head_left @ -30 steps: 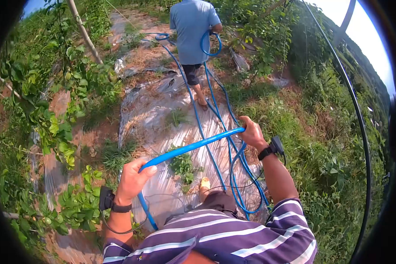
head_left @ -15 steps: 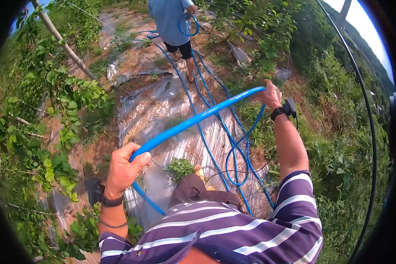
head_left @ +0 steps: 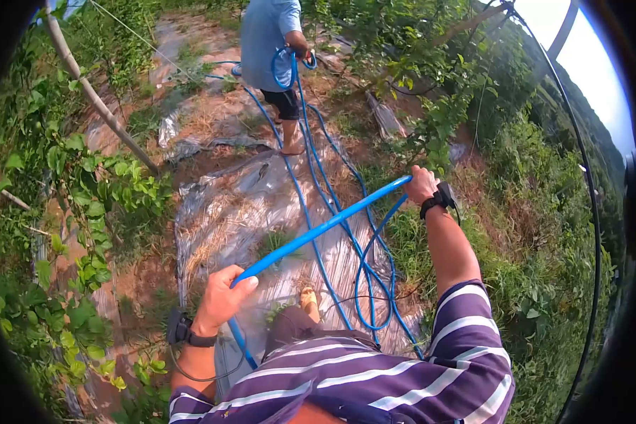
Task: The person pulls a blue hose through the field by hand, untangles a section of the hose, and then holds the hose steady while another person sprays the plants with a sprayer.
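Observation:
A blue hose [head_left: 325,227] runs in a nearly straight stretch between my hands, in front of my body. My left hand [head_left: 222,299] is closed around its lower left end, thumb laid along the top, and the hose hangs on below that hand toward my legs. At the upper right, my right hand [head_left: 421,185] grips the other end of the stretch, from which the hose drops back down into a loop. More lengths of the same hose lie along the ground under my arms. Both wrists wear black straps with small devices.
Ahead stands a person in a light blue shirt [head_left: 261,42], holding coils of blue hose. Silvery plastic sheeting [head_left: 226,184] with dry straw covers the path. Leafy plants line both sides. A leaning pole [head_left: 95,88] stands left; a black cable [head_left: 588,212] hangs right.
The hose between my hands has gone from a bowed arc to nearly straight. My hands have drawn slightly closer together. The person ahead has turned and raised the coils.

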Available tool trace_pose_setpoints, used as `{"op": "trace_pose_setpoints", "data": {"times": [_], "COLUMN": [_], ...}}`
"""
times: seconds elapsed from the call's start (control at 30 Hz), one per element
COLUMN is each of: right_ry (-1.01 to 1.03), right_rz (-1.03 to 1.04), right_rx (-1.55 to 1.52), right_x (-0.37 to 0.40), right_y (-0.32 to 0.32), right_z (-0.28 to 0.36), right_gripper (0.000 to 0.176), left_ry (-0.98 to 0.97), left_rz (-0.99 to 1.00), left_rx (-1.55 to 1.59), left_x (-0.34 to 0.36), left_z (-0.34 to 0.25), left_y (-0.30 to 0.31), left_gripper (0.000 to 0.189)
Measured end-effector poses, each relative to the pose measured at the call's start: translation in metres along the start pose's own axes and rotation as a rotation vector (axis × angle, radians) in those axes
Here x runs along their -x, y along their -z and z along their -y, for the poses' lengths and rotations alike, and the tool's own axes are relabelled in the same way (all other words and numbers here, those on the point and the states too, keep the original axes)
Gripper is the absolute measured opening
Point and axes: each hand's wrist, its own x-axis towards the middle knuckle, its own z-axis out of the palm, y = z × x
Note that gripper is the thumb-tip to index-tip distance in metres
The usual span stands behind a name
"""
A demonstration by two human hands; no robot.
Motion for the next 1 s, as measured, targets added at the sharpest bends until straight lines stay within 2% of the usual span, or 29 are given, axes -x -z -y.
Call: {"op": "trace_pose_setpoints", "data": {"times": [0.07,0.13,0.17,0.3,0.4,0.43,0.47,0.5,0.53,0.63,0.7,0.73,0.77,0.8,0.87,0.93,1.0], "right_ry": [0.026,0.068,0.033,0.061,0.042,0.112,0.095,0.152,0.222,0.130,0.128,0.060,0.042,-0.101,-0.130,-0.205,-0.293], "right_rz": [0.013,-0.065,-0.039,-0.143,-0.135,-0.134,-0.084,-0.091,-0.088,0.215,0.284,0.365,0.392,0.516,0.573,0.615,0.608], "right_rx": [-0.021,-0.042,0.004,0.001,-0.077,-0.135,-0.189,-0.255,-0.379,-0.523,-0.457,-0.526,-0.503,-0.548,-0.536,-0.519,-0.669], "right_x": [-0.027,-0.053,-0.066,-0.114,-0.124,-0.117,-0.106,-0.105,-0.094,-0.015,0.037,0.069,0.100,0.130,0.180,0.216,0.243], "right_y": [0.015,0.031,0.043,0.058,0.053,0.049,0.041,0.009,-0.022,-0.059,-0.121,-0.141,-0.166,-0.161,-0.201,-0.213,-0.223], "right_z": [0.027,0.054,0.068,0.086,0.087,0.085,0.085,0.074,0.063,0.055,0.036,0.026,0.016,0.016,-0.004,-0.014,-0.026], "right_gripper": [0.030,0.028,0.028,0.030,0.028,0.024,0.020,0.018,0.019,0.015,0.023,0.025,0.025,0.028,0.031,0.033,0.034], "left_ry": [0.022,0.027,0.022,-0.117,-0.087,-0.062,0.005,0.073,0.112,0.337,0.323,0.315,0.300,0.287,0.278,0.199,0.228], "left_rz": [-0.030,-0.071,-0.066,-0.084,-0.001,0.039,0.062,0.087,0.099,0.078,0.043,0.015,0.007,-0.002,-0.015,0.054,0.100], "left_rx": [0.041,0.176,0.206,0.062,0.025,-0.064,-0.064,-0.066,-0.100,0.221,0.144,0.124,0.055,-0.014,-0.049,-0.193,-0.230], "left_x": [-0.023,-0.047,-0.057,-0.080,-0.076,-0.071,-0.064,-0.056,-0.046,-0.012,0.004,0.008,0.006,0.006,-0.003,-0.009,-0.015], "left_z": [-0.010,-0.032,-0.045,-0.067,-0.056,-0.047,-0.034,-0.017,0.009,0.044,0.071,0.087,0.078,0.066,0.049,0.030,0.019], "left_y": [0.021,0.041,0.049,0.058,0.042,0.040,0.036,0.030,0.026,0.009,0.002,-0.003,-0.007,-0.011,-0.018,-0.024,-0.032], "left_gripper": [0.024,0.025,0.027,0.028,0.030,0.031,0.031,0.032,0.031,0.031,0.025,0.026,0.026,0.026,0.025,0.027,0.032]}}
